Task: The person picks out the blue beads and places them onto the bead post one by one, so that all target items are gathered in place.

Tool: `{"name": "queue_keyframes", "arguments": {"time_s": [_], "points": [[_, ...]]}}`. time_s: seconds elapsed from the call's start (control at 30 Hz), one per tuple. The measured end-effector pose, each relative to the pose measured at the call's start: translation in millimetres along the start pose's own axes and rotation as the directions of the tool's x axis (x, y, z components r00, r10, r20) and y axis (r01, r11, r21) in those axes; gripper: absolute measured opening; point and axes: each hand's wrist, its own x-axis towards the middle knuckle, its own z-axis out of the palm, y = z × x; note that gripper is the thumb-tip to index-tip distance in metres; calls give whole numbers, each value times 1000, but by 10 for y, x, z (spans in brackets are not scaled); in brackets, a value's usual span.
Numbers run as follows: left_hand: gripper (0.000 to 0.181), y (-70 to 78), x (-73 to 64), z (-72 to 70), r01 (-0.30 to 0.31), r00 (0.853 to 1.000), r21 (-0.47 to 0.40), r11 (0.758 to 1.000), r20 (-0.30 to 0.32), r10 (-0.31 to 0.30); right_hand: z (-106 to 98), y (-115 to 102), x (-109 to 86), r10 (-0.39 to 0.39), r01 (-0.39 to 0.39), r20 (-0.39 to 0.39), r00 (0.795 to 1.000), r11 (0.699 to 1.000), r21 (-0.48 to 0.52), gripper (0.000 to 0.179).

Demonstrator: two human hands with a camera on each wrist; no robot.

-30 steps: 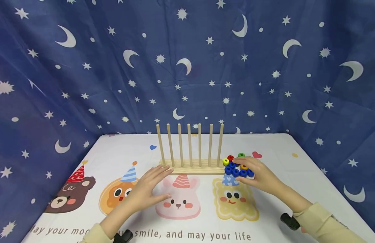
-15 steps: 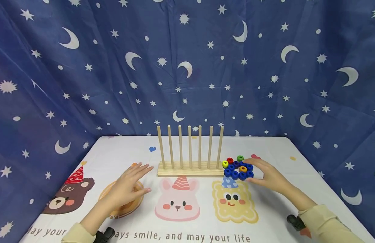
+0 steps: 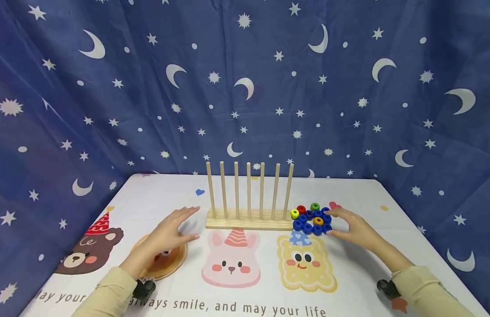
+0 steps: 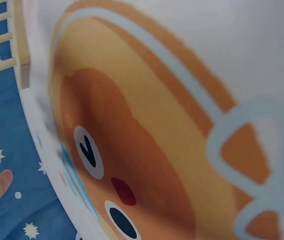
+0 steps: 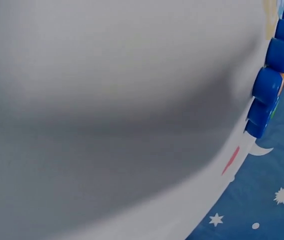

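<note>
A wooden rack (image 3: pixel 249 224) with several upright pegs stands mid-table, its pegs bare. Just off its right end lies a cluster of ring-shaped beads: several blue beads (image 3: pixel 307 228), a yellow bead (image 3: pixel 294 214), a red bead (image 3: pixel 301 209), a green bead (image 3: pixel 314 206) and an orange bead (image 3: pixel 318 221). At the cluster's right edge is my right hand (image 3: pixel 356 229), thumb and fingers spread apart, fingertips right by the outer blue beads (image 5: pixel 268 85). Left of the rack, over the printed pancake, my left hand (image 3: pixel 169 231) holds nothing, thumb apart from its fingers.
A white tablecloth (image 3: pixel 269 273) printed with cartoon faces and lettering covers the table. Behind and at both sides hangs a blue curtain (image 3: pixel 213 101) with moons and stars, close behind the rack.
My left hand has drawn back leftward from the rack. My right hand has moved off the beads to the right, uncovering the cluster, and its outer blue beads sit slightly closer together.
</note>
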Motion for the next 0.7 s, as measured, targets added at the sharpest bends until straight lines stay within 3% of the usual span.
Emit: {"name": "queue_keyframes", "arguments": {"time_s": [0.17, 0.37, 0.6, 0.7], "points": [[68, -88, 113, 35, 3, 999, -6, 1000, 50, -3, 35, 73, 10, 10, -11, 19, 1000, 1000, 23, 44], [65, -211, 278, 131, 34, 995, -6, 999, 90, -33, 33, 144, 42, 23, -24, 110, 994, 1000, 11, 41], [62, -251, 418, 286, -30, 983, -89, 996, 177, 46, 79, 170, 53, 51, -61, 178, 983, 997, 52, 31], [58, -249, 436, 331, -19, 977, -84, 996, 208, 37, 111, 181, 46, 70, -83, 186, 980, 994, 65, 30]]}}
